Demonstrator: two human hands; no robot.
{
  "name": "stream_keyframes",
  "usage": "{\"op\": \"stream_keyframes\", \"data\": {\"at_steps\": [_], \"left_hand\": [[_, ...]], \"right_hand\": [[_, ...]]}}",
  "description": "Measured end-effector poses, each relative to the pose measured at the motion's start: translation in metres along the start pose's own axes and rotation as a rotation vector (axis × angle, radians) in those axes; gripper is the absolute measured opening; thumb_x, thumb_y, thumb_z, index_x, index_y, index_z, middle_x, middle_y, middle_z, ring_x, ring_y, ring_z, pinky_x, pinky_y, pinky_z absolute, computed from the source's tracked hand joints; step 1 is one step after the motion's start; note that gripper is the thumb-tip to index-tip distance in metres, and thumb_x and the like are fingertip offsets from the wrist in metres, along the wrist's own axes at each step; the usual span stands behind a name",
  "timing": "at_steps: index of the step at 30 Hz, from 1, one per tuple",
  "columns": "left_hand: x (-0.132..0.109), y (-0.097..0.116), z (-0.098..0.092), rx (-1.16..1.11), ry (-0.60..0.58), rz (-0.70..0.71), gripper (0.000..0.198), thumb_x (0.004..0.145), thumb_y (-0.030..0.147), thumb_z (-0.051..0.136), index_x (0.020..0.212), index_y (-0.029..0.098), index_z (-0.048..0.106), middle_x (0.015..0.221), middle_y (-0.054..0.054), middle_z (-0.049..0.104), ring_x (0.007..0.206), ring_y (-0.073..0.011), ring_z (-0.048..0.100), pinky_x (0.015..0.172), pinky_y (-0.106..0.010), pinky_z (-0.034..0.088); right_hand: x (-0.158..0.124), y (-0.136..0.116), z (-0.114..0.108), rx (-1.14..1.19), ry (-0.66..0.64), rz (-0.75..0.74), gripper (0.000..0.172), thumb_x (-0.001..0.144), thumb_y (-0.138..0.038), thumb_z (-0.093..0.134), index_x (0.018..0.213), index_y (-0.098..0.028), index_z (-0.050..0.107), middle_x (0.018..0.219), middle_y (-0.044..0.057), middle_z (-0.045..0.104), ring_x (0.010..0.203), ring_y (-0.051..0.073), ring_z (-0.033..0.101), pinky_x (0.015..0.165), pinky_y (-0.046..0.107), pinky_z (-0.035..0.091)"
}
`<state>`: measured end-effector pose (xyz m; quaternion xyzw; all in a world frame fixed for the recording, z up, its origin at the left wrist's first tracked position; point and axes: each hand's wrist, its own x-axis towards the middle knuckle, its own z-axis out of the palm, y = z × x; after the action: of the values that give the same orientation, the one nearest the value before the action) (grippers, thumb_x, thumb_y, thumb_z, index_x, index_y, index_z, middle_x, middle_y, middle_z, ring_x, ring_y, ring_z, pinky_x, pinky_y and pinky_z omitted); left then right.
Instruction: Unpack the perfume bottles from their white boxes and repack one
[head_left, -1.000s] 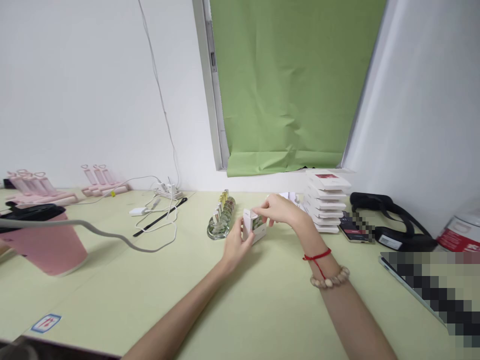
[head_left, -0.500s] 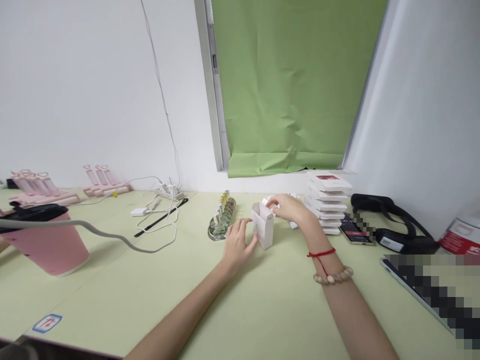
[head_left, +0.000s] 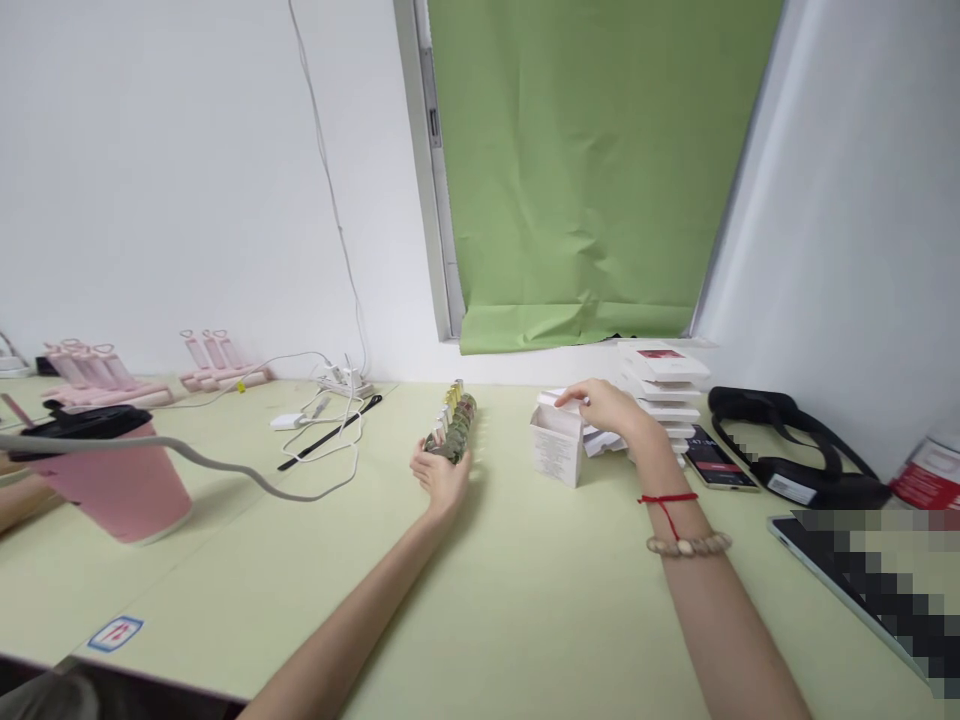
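A row of glass perfume bottles (head_left: 459, 425) with gold and silver caps runs away from me at mid-table. My left hand (head_left: 441, 478) is closed round the nearest bottle, fingers on its left side and thumb on its right. To the right stands a small white box (head_left: 556, 452), upright with its top open and printing on its front. The fingers of my right hand (head_left: 609, 408) are bent over the box's raised lid flap and pinch it; the fingertips are partly hidden. Behind that hand lie white paper pieces (head_left: 604, 442), partly covered.
A stack of flat white boxes (head_left: 660, 375) rises at the back right, near a phone (head_left: 720, 458), a black headset strap (head_left: 806, 470) and a tablet (head_left: 847, 590). Leftward are cables (head_left: 341, 420), a pink cup (head_left: 124, 485) and pink stands (head_left: 97, 370). Another person's arm (head_left: 26, 500) shows behind the cup.
My left hand has left the white box and moved left onto the nearest bottle. The box has turned and shifted right, with my right hand still at its flap.
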<state>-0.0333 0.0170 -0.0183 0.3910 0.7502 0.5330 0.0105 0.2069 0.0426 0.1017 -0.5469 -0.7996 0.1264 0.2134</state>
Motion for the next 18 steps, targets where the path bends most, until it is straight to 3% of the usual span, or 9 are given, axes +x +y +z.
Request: {"op": "stream_keyframes", "data": {"at_steps": [6, 12, 15, 18], "left_hand": [[-0.025, -0.001, 0.012, 0.017, 0.006, 0.119, 0.056, 0.069, 0.023, 0.056, 0.114, 0.013, 0.026, 0.115, -0.016, 0.031, 0.117, -0.0303, 0.026, 0.095, -0.048, 0.028], [-0.027, -0.002, 0.012, -0.081, -0.142, 0.312, 0.041, 0.069, 0.010, 0.049, 0.107, 0.018, 0.034, 0.103, -0.008, 0.040, 0.106, -0.0231, 0.038, 0.092, -0.044, 0.033], [-0.028, -0.001, 0.011, -0.116, -0.230, 0.310, 0.037, 0.069, 0.014, 0.052, 0.102, 0.018, 0.035, 0.099, -0.007, 0.039, 0.098, -0.0193, 0.043, 0.084, -0.038, 0.040], [-0.031, 0.003, 0.008, -0.077, -0.235, 0.308, 0.035, 0.068, 0.019, 0.055, 0.096, 0.019, 0.035, 0.097, -0.006, 0.036, 0.090, -0.0179, 0.045, 0.074, -0.033, 0.044]], "right_hand": [[0.003, 0.006, 0.001, 0.013, 0.017, -0.035, 0.046, 0.064, -0.001, 0.042, 0.091, -0.029, 0.067, 0.105, -0.002, 0.063, 0.087, 0.015, 0.057, 0.064, 0.020, 0.036], [0.004, 0.008, 0.002, 0.029, 0.006, -0.029, 0.046, 0.064, -0.001, 0.043, 0.091, -0.029, 0.067, 0.106, -0.001, 0.063, 0.087, 0.015, 0.057, 0.067, 0.020, 0.037], [0.005, 0.009, 0.003, 0.036, 0.005, -0.042, 0.046, 0.064, 0.000, 0.043, 0.092, -0.028, 0.067, 0.106, 0.000, 0.063, 0.088, 0.015, 0.056, 0.070, 0.020, 0.038], [0.005, 0.010, 0.002, 0.043, -0.005, -0.042, 0.044, 0.065, -0.001, 0.043, 0.093, -0.027, 0.067, 0.105, 0.000, 0.063, 0.088, 0.015, 0.056, 0.074, 0.021, 0.038]]}}
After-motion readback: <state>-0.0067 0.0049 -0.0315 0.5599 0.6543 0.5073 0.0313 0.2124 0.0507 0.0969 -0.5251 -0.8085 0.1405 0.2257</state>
